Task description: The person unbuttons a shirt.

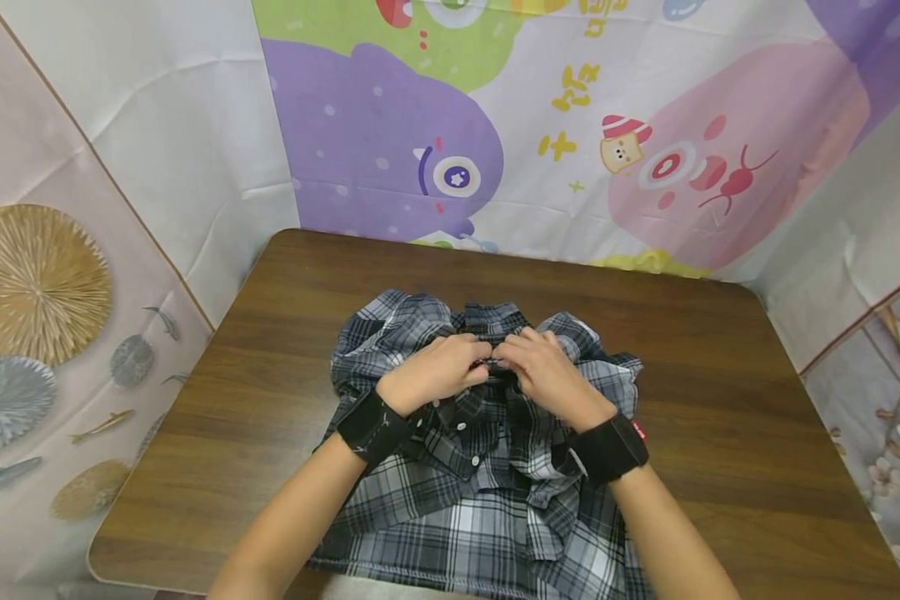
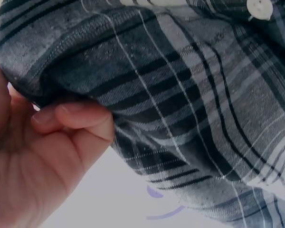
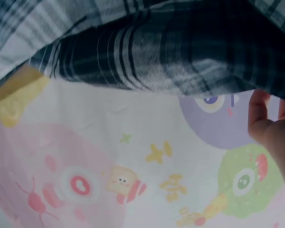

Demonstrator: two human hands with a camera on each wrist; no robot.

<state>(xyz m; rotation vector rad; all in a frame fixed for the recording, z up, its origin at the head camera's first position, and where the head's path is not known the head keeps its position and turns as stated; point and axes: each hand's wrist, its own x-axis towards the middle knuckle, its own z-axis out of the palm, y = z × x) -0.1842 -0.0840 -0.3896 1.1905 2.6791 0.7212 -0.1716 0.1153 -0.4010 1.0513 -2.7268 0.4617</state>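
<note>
A grey, black and white plaid shirt [image 1: 465, 517] with white buttons lies bunched on the table, its collar toward the far side. Near the collar my left hand [image 1: 442, 371] pinches the cloth between curled fingers and thumb. Right beside it, my right hand [image 1: 543, 371] pinches the fabric too, the fingertips of both hands nearly meeting. In the left wrist view, the fingers of the left hand [image 2: 61, 137] go in under a fold of the shirt [image 2: 180, 95]. The right wrist view shows part of the right hand [image 3: 270, 118] at the shirt's edge [image 3: 152, 61]; its fingertips are partly hidden.
The brown wooden table [image 1: 720, 400] extends on both sides of the shirt. Behind it hangs a cartoon-printed cloth [image 1: 390, 142]. Patterned cloths hang at the left [image 1: 37, 283] and right [image 1: 885, 400]. A black band [image 1: 375, 425] is round each wrist.
</note>
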